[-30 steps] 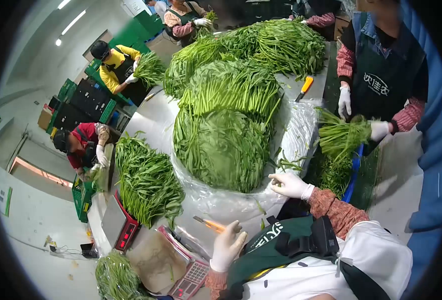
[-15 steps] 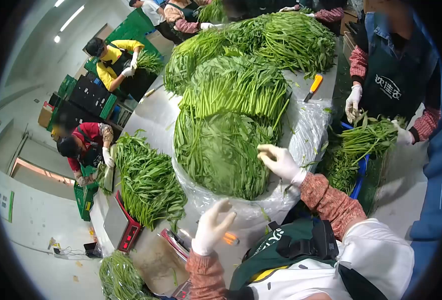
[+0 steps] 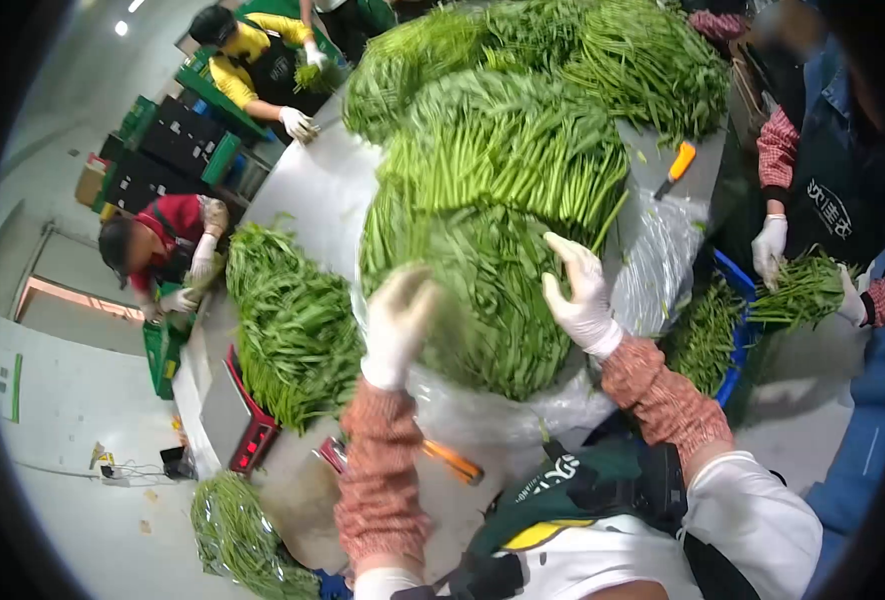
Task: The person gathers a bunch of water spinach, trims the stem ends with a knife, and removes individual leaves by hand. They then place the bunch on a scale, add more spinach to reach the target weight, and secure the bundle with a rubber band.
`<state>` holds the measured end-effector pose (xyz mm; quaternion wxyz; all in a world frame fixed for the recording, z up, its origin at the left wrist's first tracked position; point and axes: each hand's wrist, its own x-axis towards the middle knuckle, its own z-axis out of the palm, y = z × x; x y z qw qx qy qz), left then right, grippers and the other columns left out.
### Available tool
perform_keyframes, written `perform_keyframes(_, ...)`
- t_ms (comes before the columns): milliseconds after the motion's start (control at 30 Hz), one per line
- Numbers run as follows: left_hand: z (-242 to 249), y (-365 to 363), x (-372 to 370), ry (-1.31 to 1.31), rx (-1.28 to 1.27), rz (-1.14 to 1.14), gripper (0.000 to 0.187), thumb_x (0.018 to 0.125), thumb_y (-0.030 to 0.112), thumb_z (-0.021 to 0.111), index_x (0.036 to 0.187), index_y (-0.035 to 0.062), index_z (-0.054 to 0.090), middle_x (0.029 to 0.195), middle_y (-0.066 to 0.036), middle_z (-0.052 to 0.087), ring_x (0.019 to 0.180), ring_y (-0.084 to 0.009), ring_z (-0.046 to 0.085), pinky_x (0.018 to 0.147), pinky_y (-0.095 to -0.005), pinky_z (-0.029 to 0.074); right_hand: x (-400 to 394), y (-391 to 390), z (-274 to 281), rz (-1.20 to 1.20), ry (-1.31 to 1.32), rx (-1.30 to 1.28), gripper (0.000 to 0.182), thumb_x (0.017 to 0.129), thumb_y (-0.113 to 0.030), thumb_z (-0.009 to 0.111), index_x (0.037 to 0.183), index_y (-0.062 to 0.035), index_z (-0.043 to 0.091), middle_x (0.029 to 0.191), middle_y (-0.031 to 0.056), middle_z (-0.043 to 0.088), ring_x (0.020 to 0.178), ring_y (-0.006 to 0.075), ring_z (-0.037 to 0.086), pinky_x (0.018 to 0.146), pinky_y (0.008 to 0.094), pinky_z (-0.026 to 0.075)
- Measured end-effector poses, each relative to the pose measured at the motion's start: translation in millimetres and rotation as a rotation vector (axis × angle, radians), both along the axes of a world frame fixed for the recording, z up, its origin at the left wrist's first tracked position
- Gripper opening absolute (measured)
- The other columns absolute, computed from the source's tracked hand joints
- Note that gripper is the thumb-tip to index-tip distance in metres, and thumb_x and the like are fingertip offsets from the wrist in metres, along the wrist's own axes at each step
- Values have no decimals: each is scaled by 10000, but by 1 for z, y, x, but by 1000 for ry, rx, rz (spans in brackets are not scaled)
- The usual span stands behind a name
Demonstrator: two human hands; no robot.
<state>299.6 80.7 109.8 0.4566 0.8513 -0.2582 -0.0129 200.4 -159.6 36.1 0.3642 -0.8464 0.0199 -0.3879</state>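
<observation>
A long steel table point(image 3: 308, 195) runs away from the camera, heaped with leafy green stalks. The biggest heap, the near pile point(image 3: 483, 290), lies on clear plastic sheet point(image 3: 653, 270) at the table's near end, its leaf tips facing the person. Behind it a second pile point(image 3: 523, 150) shows its cut stem ends, and a far pile point(image 3: 603, 50) lies beyond that. A smaller pile point(image 3: 288, 325) lies to the left, just beside a red scale point(image 3: 238, 425). A bagged bundle point(image 3: 238, 540) sits low at the left.

Both gloved hands are up over the near pile. The right hand point(image 3: 581, 295) rests on the pile's right side, fingers spread and loose, gripping nothing. The left hand point(image 3: 398, 320) is blurred in front of the pile's left part; whether it touches or grips the leaves cannot be told.

A co-worker at the right holds a bunch point(image 3: 803, 290) over a blue crate point(image 3: 738, 300). Two more people work at the left edge of the table. An orange-handled knife point(image 3: 675, 168) lies on the table past the plastic; another knife point(image 3: 453, 462) lies near the person's apron.
</observation>
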Motion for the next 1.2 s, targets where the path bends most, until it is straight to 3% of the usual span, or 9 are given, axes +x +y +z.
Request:
perform_keyframes(100,-14,-14,54,-124,8,199,239,861,83,671,1070,-29,642,954,-77,690,798,-85,617,698,-232,507,15,8,-5,70,-24,-55,503,763,-19,618,1256,9,522,1202,160,583,1109,321,545,980,400,405)
perform_keyframes(233,-23,-45,82,-262,403,462,458,740,368,764,1003,14,639,950,-135,587,870,-259,602,813,-376,490,21,7,-12,110,-5,23,497,762,3,610,1251,17,522,1198,159,582,1108,321,544,974,395,414)
perform_keyframes(333,-26,-47,87,-307,488,418,363,753,305,753,980,39,653,957,-137,586,852,-251,615,782,-364,500,25,5,-11,126,7,75,491,764,21,605,1249,12,529,1179,156,590,1094,321,550,966,392,418)
perform_keyframes(600,-8,-27,70,-127,-131,362,173,836,141,677,880,-1,588,751,-27,579,620,-86,489,595,-250,441,26,-5,13,139,-38,130,474,769,24,599,1238,-17,546,1084,109,642,1003,262,592,914,358,431)
perform_keyframes(733,-12,-40,79,-166,428,441,325,821,266,699,980,6,586,839,-147,639,744,-262,620,710,-355,497,34,-4,31,154,-84,120,441,774,9,594,1213,-27,565,1071,107,647,990,260,597,901,369,445)
perform_keyframes(867,-28,-31,95,-103,315,395,274,782,228,688,925,6,615,779,-163,643,718,-286,636,694,-371,496,30,-4,36,196,-99,89,410,786,1,593,1194,-21,566,1055,122,642,1011,301,592,918,390,444)
perform_keyframes(933,-15,-23,80,-96,60,380,150,834,121,619,889,-8,566,699,-74,584,607,-143,544,585,-288,455,22,-6,36,200,-74,83,416,772,0,602,1186,-25,574,1062,129,637,1007,311,591,914,396,447)
perform_keyframes(1000,8,-15,54,-3,-35,330,144,864,114,566,943,-6,557,787,-186,633,667,-291,616,615,-359,482,18,-9,38,169,-83,-20,450,760,1,607,1206,-35,562,1107,130,624,1033,309,580,920,396,442)
perform_keyframes(1200,58,-3,-37,108,316,-193,136,905,116,562,860,-2,511,676,-217,528,604,-382,536,551,-414,416,14,18,77,196,-204,-597,616,676,-148,726,1268,-132,555,1376,95,462,1286,251,408,1116,481,220)
